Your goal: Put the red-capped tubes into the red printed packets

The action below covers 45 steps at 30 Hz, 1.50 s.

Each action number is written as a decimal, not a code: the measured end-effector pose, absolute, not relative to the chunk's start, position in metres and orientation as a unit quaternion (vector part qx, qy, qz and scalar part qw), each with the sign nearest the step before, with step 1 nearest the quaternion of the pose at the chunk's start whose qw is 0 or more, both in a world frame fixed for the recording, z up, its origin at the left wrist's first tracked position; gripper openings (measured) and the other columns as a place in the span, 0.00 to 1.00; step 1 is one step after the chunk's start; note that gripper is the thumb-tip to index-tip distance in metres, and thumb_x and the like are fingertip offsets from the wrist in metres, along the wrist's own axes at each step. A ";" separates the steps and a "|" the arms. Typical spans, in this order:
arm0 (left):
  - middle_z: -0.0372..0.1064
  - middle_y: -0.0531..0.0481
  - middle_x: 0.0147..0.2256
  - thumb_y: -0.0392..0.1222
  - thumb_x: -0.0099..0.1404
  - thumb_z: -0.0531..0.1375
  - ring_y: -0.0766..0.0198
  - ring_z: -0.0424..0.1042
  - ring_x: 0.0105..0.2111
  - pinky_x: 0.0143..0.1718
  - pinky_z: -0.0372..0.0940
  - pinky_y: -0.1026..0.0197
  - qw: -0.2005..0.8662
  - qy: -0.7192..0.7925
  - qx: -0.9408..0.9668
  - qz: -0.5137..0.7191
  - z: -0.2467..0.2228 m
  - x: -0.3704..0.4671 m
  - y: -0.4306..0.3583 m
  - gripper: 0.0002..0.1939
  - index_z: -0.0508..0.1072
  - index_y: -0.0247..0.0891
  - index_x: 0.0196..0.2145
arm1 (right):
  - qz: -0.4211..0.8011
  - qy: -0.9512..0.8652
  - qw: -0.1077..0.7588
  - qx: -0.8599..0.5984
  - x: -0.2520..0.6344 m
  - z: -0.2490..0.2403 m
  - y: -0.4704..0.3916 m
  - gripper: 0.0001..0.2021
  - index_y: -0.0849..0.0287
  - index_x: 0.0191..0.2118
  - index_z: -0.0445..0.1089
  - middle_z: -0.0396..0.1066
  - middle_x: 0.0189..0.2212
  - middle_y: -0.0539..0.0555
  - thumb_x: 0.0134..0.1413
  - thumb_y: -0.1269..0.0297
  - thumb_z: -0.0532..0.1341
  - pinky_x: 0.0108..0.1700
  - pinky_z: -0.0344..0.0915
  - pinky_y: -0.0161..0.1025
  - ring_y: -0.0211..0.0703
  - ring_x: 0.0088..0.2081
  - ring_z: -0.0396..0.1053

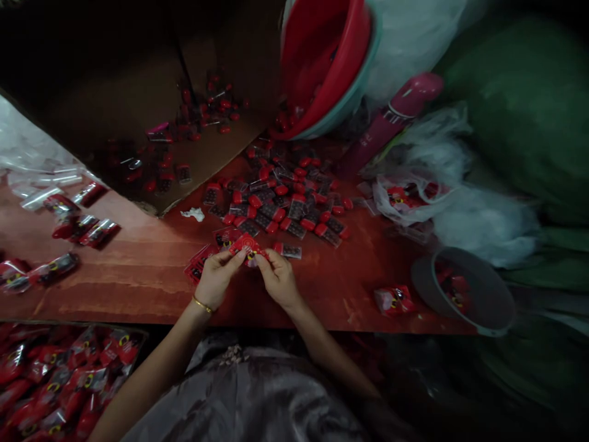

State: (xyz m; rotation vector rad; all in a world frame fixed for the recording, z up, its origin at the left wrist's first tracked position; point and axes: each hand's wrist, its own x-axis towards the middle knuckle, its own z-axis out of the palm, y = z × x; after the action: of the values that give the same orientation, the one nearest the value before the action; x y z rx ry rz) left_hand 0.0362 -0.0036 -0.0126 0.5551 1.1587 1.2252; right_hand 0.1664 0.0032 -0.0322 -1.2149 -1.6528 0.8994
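Note:
Between both hands, near the middle of the table, is a small red printed card (248, 242). My left hand (218, 277) pinches its left side, a gold bangle on the wrist. My right hand (278, 275) pinches its right side, near a yellow and black printed detail. More red printed cards (199, 260) lie beside my left hand, partly covered by it. Just beyond my hands spreads a heap of small clear packs with red ends and dark contents (285, 196). One such pack (288, 250) lies close to my right fingers.
An open cardboard box (221, 161) with similar packs lies on its side at back left. A tilted red basin (354, 55), a pink bottle (391, 120) and a grey tub (426, 282) stand to the right. Wrapped red packets (69, 374) fill a box at lower left.

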 end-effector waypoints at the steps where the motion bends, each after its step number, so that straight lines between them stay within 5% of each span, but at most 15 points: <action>1: 0.74 0.51 0.26 0.46 0.42 0.70 0.68 0.70 0.27 0.34 0.65 0.64 0.636 0.510 0.225 0.534 -0.011 0.035 -0.002 0.16 0.77 0.34 0.27 | 0.343 -0.683 0.423 -0.486 0.173 -0.031 0.006 0.13 0.57 0.33 0.67 0.70 0.28 0.51 0.60 0.59 0.49 0.35 0.63 0.35 0.39 0.31 0.66; 5: 0.68 0.56 0.19 0.46 0.35 0.72 0.72 0.67 0.21 0.29 0.65 0.66 0.647 0.519 0.133 0.543 -0.007 0.030 0.007 0.19 0.70 0.33 0.18 | 0.148 -0.753 0.316 -0.558 0.212 -0.035 0.019 0.18 0.60 0.48 0.65 0.68 0.47 0.60 0.59 0.56 0.49 0.50 0.58 0.48 0.51 0.49 0.63; 9: 0.70 0.55 0.21 0.47 0.37 0.72 0.70 0.69 0.23 0.32 0.65 0.64 0.691 0.488 0.088 0.526 -0.004 0.029 0.011 0.20 0.68 0.35 0.22 | 0.041 -0.745 0.218 -0.629 0.244 -0.048 0.023 0.17 0.61 0.42 0.68 0.65 0.50 0.64 0.54 0.53 0.55 0.50 0.54 0.56 0.59 0.51 0.59; 12: 0.71 0.54 0.23 0.48 0.39 0.71 0.68 0.71 0.26 0.35 0.65 0.62 0.708 0.479 0.085 0.512 -0.004 0.030 0.009 0.20 0.68 0.36 0.24 | 0.110 -0.725 0.262 -0.627 0.247 -0.050 0.012 0.14 0.59 0.35 0.66 0.70 0.42 0.61 0.52 0.52 0.57 0.46 0.59 0.51 0.54 0.45 0.64; 16: 0.68 0.57 0.20 0.48 0.40 0.71 0.71 0.68 0.22 0.31 0.64 0.65 0.693 0.480 0.117 0.525 -0.006 0.034 0.004 0.18 0.69 0.35 0.23 | 0.412 -0.620 0.336 -0.578 0.231 -0.032 -0.013 0.13 0.57 0.35 0.63 0.67 0.22 0.48 0.52 0.52 0.57 0.28 0.62 0.37 0.38 0.23 0.66; 20: 0.70 0.55 0.22 0.49 0.38 0.71 0.71 0.67 0.23 0.31 0.63 0.65 0.660 0.479 0.172 0.553 -0.007 0.039 -0.001 0.19 0.73 0.35 0.25 | 0.584 -0.542 0.357 -0.488 0.215 -0.012 -0.029 0.13 0.57 0.34 0.63 0.64 0.20 0.44 0.51 0.52 0.58 0.20 0.57 0.31 0.31 0.16 0.60; 29: 0.70 0.54 0.23 0.50 0.51 0.65 0.68 0.65 0.25 0.33 0.61 0.65 0.564 0.518 0.358 0.534 -0.010 0.036 -0.009 0.13 0.76 0.36 0.23 | 0.534 -0.567 0.372 -0.504 0.211 -0.006 -0.030 0.09 0.57 0.32 0.65 0.62 0.18 0.43 0.50 0.57 0.61 0.20 0.57 0.30 0.31 0.16 0.60; 35: 0.74 0.52 0.30 0.47 0.55 0.63 0.65 0.68 0.31 0.37 0.63 0.64 0.562 0.491 0.405 0.528 -0.009 0.038 -0.011 0.11 0.78 0.37 0.31 | 0.511 -0.524 0.417 -0.539 0.206 -0.009 -0.031 0.11 0.57 0.32 0.64 0.62 0.19 0.44 0.49 0.55 0.60 0.20 0.58 0.30 0.30 0.16 0.59; 45: 0.69 0.55 0.20 0.47 0.36 0.72 0.72 0.63 0.20 0.25 0.60 0.68 0.640 0.495 0.237 0.538 -0.008 0.057 -0.014 0.18 0.73 0.33 0.21 | 0.453 -0.529 0.470 -0.542 0.182 -0.024 -0.029 0.10 0.57 0.35 0.63 0.62 0.17 0.42 0.53 0.56 0.58 0.20 0.59 0.30 0.31 0.16 0.60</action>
State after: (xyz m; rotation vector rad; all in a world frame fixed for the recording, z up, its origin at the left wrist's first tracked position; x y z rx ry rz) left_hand 0.0573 -0.0142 -0.0075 0.5418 1.1300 1.2269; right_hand 0.1825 -0.0287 -0.0238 -1.3291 -1.2976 1.1104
